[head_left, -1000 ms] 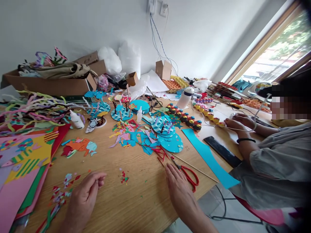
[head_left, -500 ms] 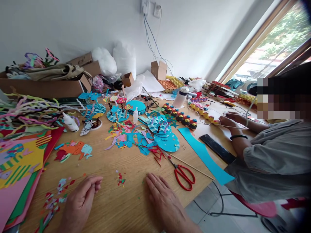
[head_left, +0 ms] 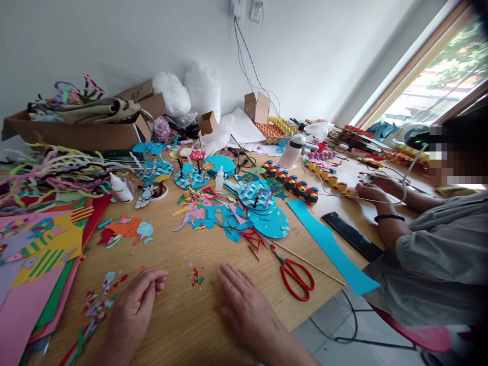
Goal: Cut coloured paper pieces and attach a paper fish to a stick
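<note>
Down close, the left hand [head_left: 133, 305] has its fingers [head_left: 154, 279] curled in; I cannot tell if they hold anything. Paper scraps [head_left: 99, 300] lie just beside it, on its left. The right hand [head_left: 247, 307] is a bit blurry, its fingers straight and side by side. I cannot tell if its palm touches the worktop [head_left: 183, 328]. Tiny red and green bits [head_left: 196, 277] sit between the two hands, near the fingertips. Red scissors [head_left: 284, 262] lie right of the right hand, apart from it, with a thin stick [head_left: 310, 264] just beyond. Farther off are paper fish [head_left: 127, 230], a paper pile [head_left: 208, 216], a blue strip [head_left: 328, 246] and a white bottle [head_left: 121, 189]. A person [head_left: 438, 254] in grey sits at the right. A big box [head_left: 72, 134] stands by the wall [head_left: 125, 35].
</note>
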The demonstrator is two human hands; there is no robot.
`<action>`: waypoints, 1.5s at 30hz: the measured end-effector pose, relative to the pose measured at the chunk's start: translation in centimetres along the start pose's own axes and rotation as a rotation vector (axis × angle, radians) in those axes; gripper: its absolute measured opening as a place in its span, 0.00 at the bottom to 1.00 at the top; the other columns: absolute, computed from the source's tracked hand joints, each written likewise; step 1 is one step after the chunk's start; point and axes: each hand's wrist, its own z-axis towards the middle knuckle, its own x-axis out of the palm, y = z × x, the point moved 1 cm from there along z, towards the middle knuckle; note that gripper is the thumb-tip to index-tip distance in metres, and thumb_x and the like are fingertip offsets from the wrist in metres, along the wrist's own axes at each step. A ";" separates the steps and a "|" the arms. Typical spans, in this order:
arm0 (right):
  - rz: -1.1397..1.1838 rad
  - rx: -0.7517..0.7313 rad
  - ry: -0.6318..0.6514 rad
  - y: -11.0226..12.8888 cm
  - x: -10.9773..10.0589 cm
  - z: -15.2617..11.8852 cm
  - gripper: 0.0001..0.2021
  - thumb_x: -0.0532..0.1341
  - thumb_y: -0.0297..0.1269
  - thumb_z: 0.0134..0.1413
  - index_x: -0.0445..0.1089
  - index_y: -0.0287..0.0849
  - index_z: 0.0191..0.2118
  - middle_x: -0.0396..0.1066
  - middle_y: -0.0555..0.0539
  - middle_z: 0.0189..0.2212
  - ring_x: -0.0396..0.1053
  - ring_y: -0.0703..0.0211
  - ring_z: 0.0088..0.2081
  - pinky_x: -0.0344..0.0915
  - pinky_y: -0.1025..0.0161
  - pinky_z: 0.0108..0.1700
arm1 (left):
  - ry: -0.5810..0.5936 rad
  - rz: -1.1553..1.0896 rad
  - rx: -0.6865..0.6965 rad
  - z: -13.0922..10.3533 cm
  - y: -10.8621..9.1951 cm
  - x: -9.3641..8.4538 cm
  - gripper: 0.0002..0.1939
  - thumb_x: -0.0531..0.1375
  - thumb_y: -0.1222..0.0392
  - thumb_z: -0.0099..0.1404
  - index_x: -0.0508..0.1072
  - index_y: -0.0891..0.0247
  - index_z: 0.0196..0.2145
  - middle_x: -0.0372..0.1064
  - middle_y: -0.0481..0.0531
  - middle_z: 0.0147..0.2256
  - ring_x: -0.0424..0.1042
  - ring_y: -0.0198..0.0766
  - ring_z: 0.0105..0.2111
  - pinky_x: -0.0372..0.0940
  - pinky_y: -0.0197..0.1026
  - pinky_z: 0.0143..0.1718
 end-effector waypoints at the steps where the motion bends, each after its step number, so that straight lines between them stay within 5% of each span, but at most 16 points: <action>1: -0.013 0.037 0.017 -0.8 -0.3 -0.3 0.33 0.57 0.36 0.48 0.46 0.37 0.60 0.44 0.42 0.60 0.44 0.53 0.59 0.47 0.54 0.58 | -0.001 -0.005 0.002 0.0 -0.1 0.0 0.08 0.51 0.62 0.57 0.70 0.60 0.31 0.70 0.46 0.24 0.70 0.32 0.23 0.67 0.31 0.25; 5: -0.024 0.106 0.094 -2.8 -1.0 -0.8 0.42 0.62 0.42 0.42 0.42 0.39 0.61 0.37 0.42 0.61 0.38 0.51 0.60 0.41 0.51 0.59 | 0.003 -0.020 0.037 0.2 -0.8 0.2 0.08 0.51 0.65 0.57 0.70 0.60 0.30 0.69 0.46 0.23 0.70 0.32 0.23 0.67 0.30 0.24; 8: -0.018 0.089 0.108 -2.2 -1.0 1.2 0.43 0.63 0.46 0.40 0.43 0.39 0.60 0.37 0.41 0.61 0.37 0.49 0.61 0.38 0.49 0.59 | 0.010 -0.024 0.045 0.3 -1.2 0.2 0.09 0.50 0.65 0.57 0.70 0.60 0.30 0.69 0.45 0.22 0.69 0.31 0.22 0.66 0.30 0.24; 12: -0.012 0.058 0.008 -1.1 -0.9 5.3 0.42 0.63 0.45 0.41 0.45 0.36 0.60 0.39 0.38 0.60 0.37 0.48 0.60 0.39 0.48 0.58 | 0.002 -0.002 0.006 0.2 -0.9 -0.1 0.08 0.50 0.64 0.57 0.69 0.60 0.29 0.69 0.46 0.23 0.69 0.32 0.22 0.67 0.31 0.24; 15: 0.023 0.037 -0.082 -1.1 -1.3 6.5 0.34 0.63 0.36 0.42 0.52 0.37 0.57 0.49 0.36 0.58 0.46 0.47 0.57 0.47 0.49 0.55 | 0.002 -0.013 -0.024 0.1 -0.6 -0.3 0.08 0.50 0.64 0.57 0.69 0.60 0.30 0.69 0.47 0.24 0.69 0.32 0.23 0.67 0.32 0.25; 18: 0.175 -0.041 -0.160 -1.3 -1.9 5.7 0.18 0.57 0.25 0.45 0.65 0.41 0.45 0.64 0.43 0.44 0.61 0.57 0.45 0.59 0.62 0.45 | -0.002 -0.027 -0.021 0.1 -0.8 -0.3 0.08 0.50 0.64 0.57 0.70 0.60 0.30 0.69 0.47 0.24 0.69 0.33 0.23 0.67 0.32 0.25; 21: 0.287 -0.146 -0.147 -0.8 -2.1 4.9 0.13 0.50 0.18 0.41 0.67 0.41 0.27 0.64 0.50 0.30 0.63 0.65 0.34 0.59 0.69 0.36 | -0.007 -0.049 0.019 0.3 -1.4 0.0 0.09 0.50 0.65 0.57 0.70 0.60 0.30 0.69 0.47 0.24 0.69 0.32 0.22 0.67 0.30 0.24; 24: 0.211 -0.240 -0.089 0.4 -1.7 5.1 0.10 0.51 0.20 0.39 0.65 0.40 0.22 0.63 0.51 0.26 0.61 0.64 0.32 0.56 0.67 0.37 | -0.018 -0.056 0.060 0.6 -1.8 0.1 0.10 0.50 0.65 0.57 0.70 0.60 0.29 0.70 0.47 0.23 0.69 0.32 0.22 0.66 0.29 0.23; 32: -0.151 -0.216 -0.119 1.6 0.7 7.2 0.05 0.54 0.30 0.51 0.64 0.41 0.26 0.67 0.52 0.26 0.60 0.63 0.29 0.55 0.66 0.32 | -0.068 0.033 0.107 0.5 -1.1 -0.3 0.09 0.51 0.66 0.57 0.70 0.59 0.30 0.70 0.46 0.22 0.70 0.31 0.21 0.66 0.28 0.24; 38: -0.071 -0.173 -0.081 1.9 0.2 7.1 0.09 0.58 0.38 0.50 0.65 0.42 0.23 0.69 0.53 0.23 0.63 0.64 0.29 0.57 0.67 0.33 | -0.066 0.030 0.152 0.5 -1.0 -0.2 0.09 0.51 0.66 0.57 0.70 0.57 0.31 0.70 0.45 0.23 0.71 0.31 0.22 0.67 0.26 0.25; 42: 0.065 -0.188 -0.096 1.5 -1.3 5.5 0.10 0.51 0.31 0.56 0.66 0.46 0.41 0.71 0.51 0.38 0.65 0.63 0.38 0.59 0.67 0.42 | -0.067 0.023 0.153 0.3 -0.5 -0.2 0.08 0.53 0.65 0.57 0.70 0.57 0.32 0.71 0.44 0.23 0.71 0.31 0.22 0.67 0.26 0.25; 45: 0.069 -0.182 -0.019 0.1 -2.3 3.2 0.19 0.50 0.37 0.57 0.57 0.41 0.54 0.61 0.45 0.52 0.59 0.59 0.51 0.56 0.64 0.52 | -0.058 -0.015 0.128 0.2 -0.4 -0.2 0.07 0.53 0.64 0.57 0.70 0.57 0.31 0.71 0.44 0.23 0.71 0.31 0.21 0.67 0.26 0.25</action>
